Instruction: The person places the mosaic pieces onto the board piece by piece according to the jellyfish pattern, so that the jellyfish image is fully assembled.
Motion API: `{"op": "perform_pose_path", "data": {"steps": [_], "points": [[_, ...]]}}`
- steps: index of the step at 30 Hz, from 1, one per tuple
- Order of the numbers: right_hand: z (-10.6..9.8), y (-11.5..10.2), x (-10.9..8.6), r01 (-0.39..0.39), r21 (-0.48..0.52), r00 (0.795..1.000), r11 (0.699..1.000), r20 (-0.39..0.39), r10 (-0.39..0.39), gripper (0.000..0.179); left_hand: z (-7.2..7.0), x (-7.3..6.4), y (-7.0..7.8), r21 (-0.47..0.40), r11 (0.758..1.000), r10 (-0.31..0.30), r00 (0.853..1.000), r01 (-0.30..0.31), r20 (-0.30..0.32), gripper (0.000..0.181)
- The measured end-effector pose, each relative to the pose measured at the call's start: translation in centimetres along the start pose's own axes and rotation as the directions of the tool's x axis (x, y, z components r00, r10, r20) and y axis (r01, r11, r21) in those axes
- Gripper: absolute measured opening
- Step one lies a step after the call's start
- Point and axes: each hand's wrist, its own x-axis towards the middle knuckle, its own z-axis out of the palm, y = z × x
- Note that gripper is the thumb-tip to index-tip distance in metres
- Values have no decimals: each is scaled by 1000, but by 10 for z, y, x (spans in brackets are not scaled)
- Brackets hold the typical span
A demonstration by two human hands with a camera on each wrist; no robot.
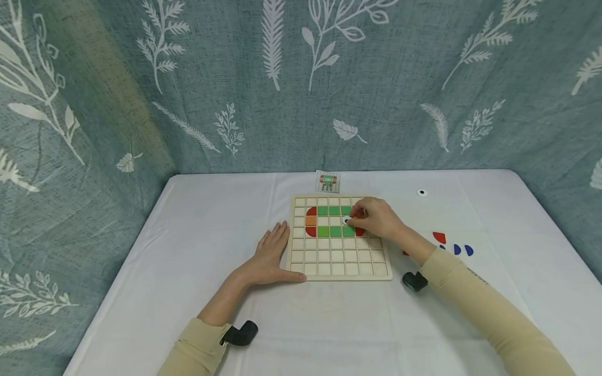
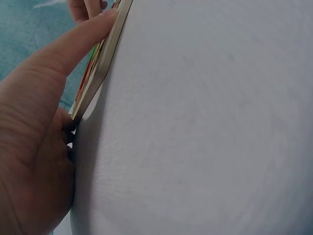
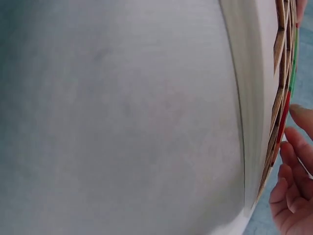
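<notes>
A square wooden grid board (image 1: pixel 345 278) lies on the table. My left hand (image 1: pixel 268 261) rests at its left edge, fingers straight, with the thumb against the front-left corner. In the left wrist view, that thumb (image 2: pixel 83 41) touches the board's side. Over the grid, my right hand (image 1: pixel 378 216) pinches a white eye disc (image 1: pixel 346 220) with a black dot, at a cell between two green rows. Set in the board are green squares (image 1: pixel 335 210), an orange square (image 1: pixel 311 221) and red rounded corner pieces (image 1: pixel 311 231). My right fingers partly cover the pattern's right end.
Behind the board lies a pattern card (image 1: pixel 327 181) with a green and red figure. Another eye disc (image 1: pixel 422 193) sits at the back right. Right of the board are a red quarter piece (image 1: pixel 439 237) and blue half-round pieces (image 1: pixel 469 250), some hidden by my right forearm.
</notes>
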Motion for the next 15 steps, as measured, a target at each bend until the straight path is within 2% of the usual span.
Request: {"op": "perform_pose_path", "data": {"steps": [5,9,15], "points": [[-7,4,-4,-55,59,998,997,-9,56,17,0,0,0,-4,1000,-6,1000,6,-1,127],[-18,20,-11,-107,83,991,991,-75,113,18,0,0,0,0,1000,-8,1000,8,-4,127],[-46,57,-28,-234,54,955,971,-175,240,25,-1,-1,2,-1,1000,-9,1000,9,-5,127]]}}
